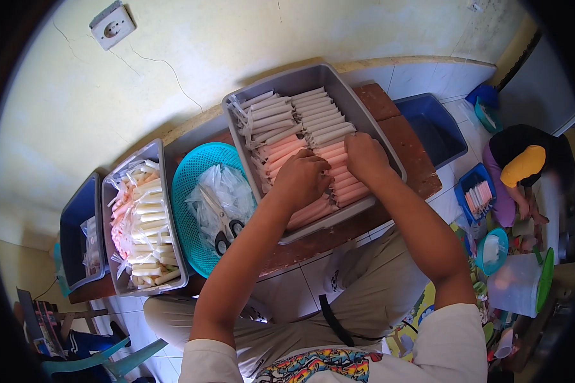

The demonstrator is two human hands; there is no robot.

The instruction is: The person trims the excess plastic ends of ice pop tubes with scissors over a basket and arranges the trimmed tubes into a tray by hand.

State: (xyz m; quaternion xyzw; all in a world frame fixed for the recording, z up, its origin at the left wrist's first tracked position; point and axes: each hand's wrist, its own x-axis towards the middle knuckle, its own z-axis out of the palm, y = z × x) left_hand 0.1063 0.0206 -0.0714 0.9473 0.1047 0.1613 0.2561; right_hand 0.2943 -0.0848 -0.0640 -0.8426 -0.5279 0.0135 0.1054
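Observation:
A grey plastic tub [399, 167] holds rows of thin, plastic-wrapped ice pops: whitish ones [319, 115] at the far side, pink ones [351, 191] nearer me. My left hand [302, 180] is over the middle of the pink rows, its fingers curled down and closed on a pink ice pop. At the right side of the same rows, my right hand [367, 159] has its fingers pinched at the end of a pink ice pop. My palms and knuckles hide part of what the fingertips grip.
Left of the tub, a turquoise basket [184, 167] holds clear plastic bags [227, 185] and scissors [218, 214]. Beyond it are another grey tub [180, 255] of pale and pink ice pops and a dark blue tub [78, 223]. At right, a person [533, 159] sits near a blue tray [464, 185].

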